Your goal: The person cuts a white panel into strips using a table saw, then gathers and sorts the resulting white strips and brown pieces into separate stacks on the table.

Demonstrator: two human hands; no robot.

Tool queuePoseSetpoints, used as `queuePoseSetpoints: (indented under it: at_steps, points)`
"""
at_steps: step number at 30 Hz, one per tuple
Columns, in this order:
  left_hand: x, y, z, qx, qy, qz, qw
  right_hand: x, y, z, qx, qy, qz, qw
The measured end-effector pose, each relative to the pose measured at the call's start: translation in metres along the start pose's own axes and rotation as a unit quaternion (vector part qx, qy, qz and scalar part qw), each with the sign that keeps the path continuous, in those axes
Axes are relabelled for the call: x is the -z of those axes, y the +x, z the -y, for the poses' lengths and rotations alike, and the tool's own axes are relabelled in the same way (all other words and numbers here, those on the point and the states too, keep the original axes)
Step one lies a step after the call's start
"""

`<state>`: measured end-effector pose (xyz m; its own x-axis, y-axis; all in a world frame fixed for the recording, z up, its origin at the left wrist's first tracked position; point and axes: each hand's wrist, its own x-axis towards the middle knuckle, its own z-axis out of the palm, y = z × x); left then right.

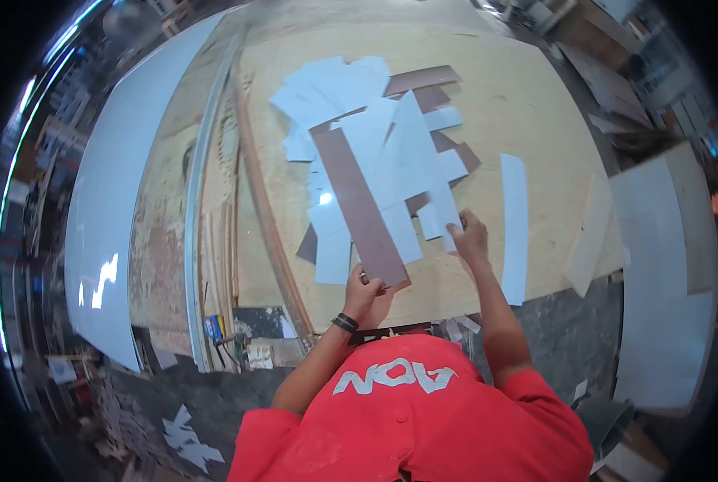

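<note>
My left hand (363,287) is closed on the near end of a long brown strip (359,205), which slants away over the pile. My right hand (470,237) pinches the near end of a long white strip (425,161), its thumb on top. Beneath and beyond both strips lies a loose pile of white panel pieces (327,88), overlapping at many angles. Some pieces show a brown face, such as the brown piece (423,78) at the far right of the pile. A separate white strip (514,229) with a rounded far corner rests right of my right hand.
The pile lies on a pale wooden board (552,120). Along its left run a long brown bar (259,189) and a metal rail (204,185). Large white sheets stand at the far left (126,201) and right (656,241). White offcuts (189,440) litter the floor.
</note>
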<state>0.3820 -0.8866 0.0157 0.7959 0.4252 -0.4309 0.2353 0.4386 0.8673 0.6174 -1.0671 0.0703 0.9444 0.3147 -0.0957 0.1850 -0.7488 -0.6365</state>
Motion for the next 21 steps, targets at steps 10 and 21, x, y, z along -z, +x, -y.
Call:
queuePoseSetpoints:
  at_steps: [10,21]
  points:
    - [-0.022,-0.013,-0.006,-0.16,0.261,-0.09,0.948,-0.008,-0.084,0.086,0.207,-0.092,-0.053,0.973]
    - [-0.021,-0.021,0.008,-0.078,-0.109,0.14,0.981,-0.057,-0.101,0.071,0.159,0.054,0.169,0.971]
